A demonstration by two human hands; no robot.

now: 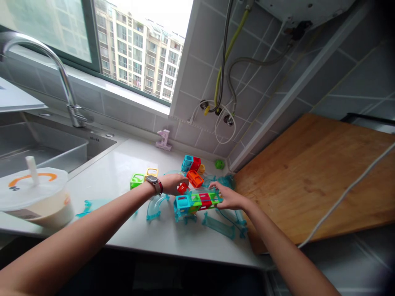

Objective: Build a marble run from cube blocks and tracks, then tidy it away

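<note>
My left hand (173,183), with a watch on the wrist, is closed on a small red toy piece (182,188). Just below it is a row of joined toy blocks (205,201) in blue, green and red, topped by a clear blue track. My right hand (230,197) grips the row's right end, fingers at its far edge and side. Behind the hands lie an orange block (195,179) and a blue-and-red block pair (190,163). To the left sit a green block (137,180) and a yellow one (152,172). A curved blue track piece (154,206) lies nearby.
A sink (92,144) with a tall faucet (61,74) is at left. A lidded drink cup (37,197) stands at the front left. A wooden board (321,176) leans at right, a white cord (345,193) crossing it. A flat blue track (219,227) lies near the counter's front edge.
</note>
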